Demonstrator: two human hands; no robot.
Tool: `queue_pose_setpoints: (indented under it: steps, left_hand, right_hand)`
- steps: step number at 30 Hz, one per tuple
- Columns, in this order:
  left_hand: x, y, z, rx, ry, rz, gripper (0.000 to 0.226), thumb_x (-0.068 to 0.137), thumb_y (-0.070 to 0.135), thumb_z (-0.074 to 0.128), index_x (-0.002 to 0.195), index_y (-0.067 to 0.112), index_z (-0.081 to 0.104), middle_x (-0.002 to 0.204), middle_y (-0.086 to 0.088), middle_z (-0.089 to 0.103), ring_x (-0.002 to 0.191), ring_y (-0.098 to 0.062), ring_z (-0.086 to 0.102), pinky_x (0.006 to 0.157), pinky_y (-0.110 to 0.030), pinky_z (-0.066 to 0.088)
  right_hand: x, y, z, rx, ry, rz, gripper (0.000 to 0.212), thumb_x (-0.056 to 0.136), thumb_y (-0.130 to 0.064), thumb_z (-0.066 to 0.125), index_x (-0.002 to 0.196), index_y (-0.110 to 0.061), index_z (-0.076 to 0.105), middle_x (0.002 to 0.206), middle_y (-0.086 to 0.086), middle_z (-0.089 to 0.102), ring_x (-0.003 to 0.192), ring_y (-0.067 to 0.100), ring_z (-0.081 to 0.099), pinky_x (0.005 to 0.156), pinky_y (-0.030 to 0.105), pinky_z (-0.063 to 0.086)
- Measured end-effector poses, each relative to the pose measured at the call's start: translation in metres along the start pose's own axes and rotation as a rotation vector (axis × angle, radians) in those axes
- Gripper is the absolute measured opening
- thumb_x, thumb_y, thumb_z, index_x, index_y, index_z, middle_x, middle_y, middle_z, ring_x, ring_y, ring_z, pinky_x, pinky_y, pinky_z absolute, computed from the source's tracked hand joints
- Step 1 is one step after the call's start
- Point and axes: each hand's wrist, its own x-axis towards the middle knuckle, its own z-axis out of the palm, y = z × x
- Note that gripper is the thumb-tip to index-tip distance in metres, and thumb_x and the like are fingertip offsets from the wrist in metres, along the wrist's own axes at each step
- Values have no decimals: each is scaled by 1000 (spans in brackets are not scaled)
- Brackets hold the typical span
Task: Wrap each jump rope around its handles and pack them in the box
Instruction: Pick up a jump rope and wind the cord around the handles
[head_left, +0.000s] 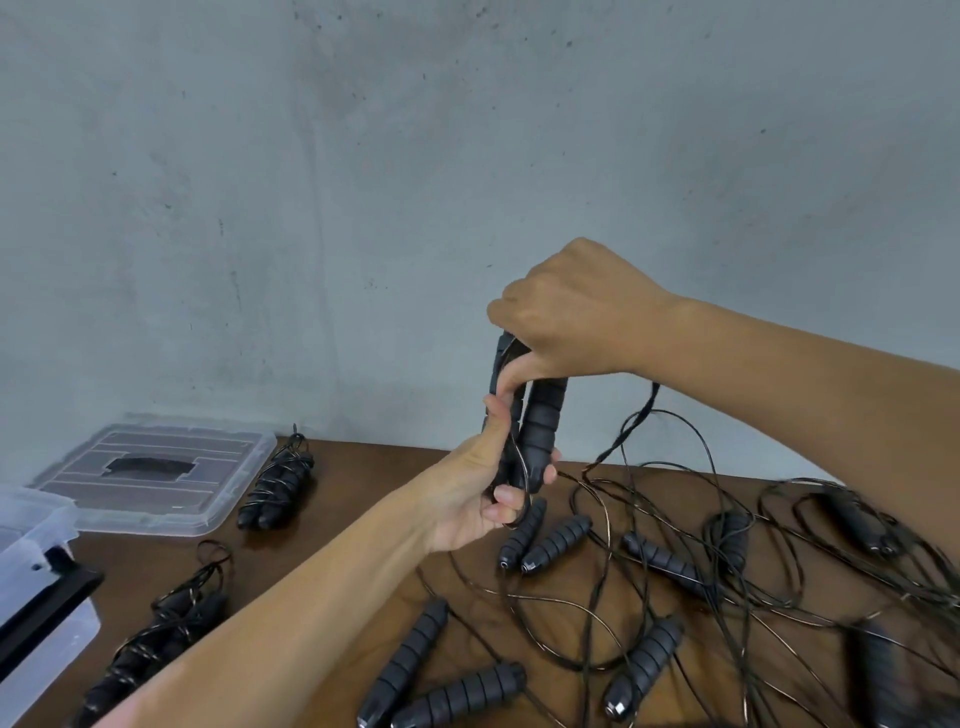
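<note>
While handles (535, 431) in left hand (467, 499) — clear box (36, 613) contents indiscernible.

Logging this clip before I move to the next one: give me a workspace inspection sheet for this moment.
Surface: brown wooden table, against the wall.
Job's things: pair of handles held upright above the table; two wrapped ropes at left; clear box at the left edge, its lid lying flat behind it.
Clutter: loose handles scattered across the table's right half, unwrapped.
Hands: left hand grips the lower part of the handles; right hand pinches the rope at their top.
Cables: thin black rope tangled in loops over the right half.
Surroundings: bare grey concrete wall; nothing else seen.
</note>
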Motion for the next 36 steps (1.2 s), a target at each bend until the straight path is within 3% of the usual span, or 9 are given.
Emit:
queue_pose_setpoints:
  steps: [3,8,15,19,25,28,32,34,36]
  left_hand:
    - [-4,-1,-1,100,-35,-9,110,44,94,55,111,9,68,87,0,66,55,-4,28,48,-16,19]
    - [-9,2,3,266,-65,30,103,45,96,71,103,11,74,87,-2,69,56,-7,28,43,-14,23]
    - [-26,-4,7,669,-7,44,22,89,48,79,92,27,74,81,1,70,57,-11,43,54,-23,29]
    - [-37,-8,7,747,-40,137,7,95,28,78,96,23,73,76,-2,68,60,-10,53,54,-18,38]
    - [-48,-10,4,732,-68,300,5,99,19,73,100,16,69,83,1,71,72,-10,60,64,-23,49]
    - [-50,-14,4,667,-130,313,5,102,12,67,96,11,66,72,15,65,61,-1,54,62,-17,44]
    - [-48,-21,5,543,-165,313,23,102,30,67,105,7,69,85,6,63,63,-10,47,66,-29,34]
    - [-46,-25,6,430,-147,300,22,101,34,65,110,14,70,97,1,68,64,-10,47,68,-32,33]
    - [-43,-29,6,322,-130,275,22,101,35,64,114,19,70,104,-1,70,64,-9,49,68,-30,33]
  right_hand:
    - [10,1,-4,40,-100,-40,65,80,-77,60,70,-15,44,60,-7,41,51,23,39,47,26,14]
    - [27,-3,-5,140,-216,-96,48,90,-68,57,94,-20,62,90,-8,64,72,19,53,61,32,36]
    - [26,-9,8,278,-326,-45,58,72,-78,68,83,-21,60,76,-7,62,71,18,57,57,31,37]
    - [15,-7,16,513,-444,78,59,63,-76,76,72,-20,61,63,-7,60,57,11,52,54,25,34]
    - [-6,-4,30,1157,-599,204,30,80,-47,83,77,-18,74,77,14,68,64,11,53,65,26,43]
    - [-21,1,41,1229,-683,222,3,91,-9,72,91,-7,75,86,11,74,74,12,63,70,23,50]
    - [-40,-7,61,1243,-664,274,20,78,-6,54,79,14,56,77,28,56,69,28,47,67,43,44]
    - [-49,-13,58,1285,-662,325,19,79,-9,51,60,-7,49,63,11,41,64,20,34,63,33,33]
    - [-52,-20,58,1373,-638,309,55,92,-3,51,45,-31,44,52,-14,34,54,8,27,56,22,28]
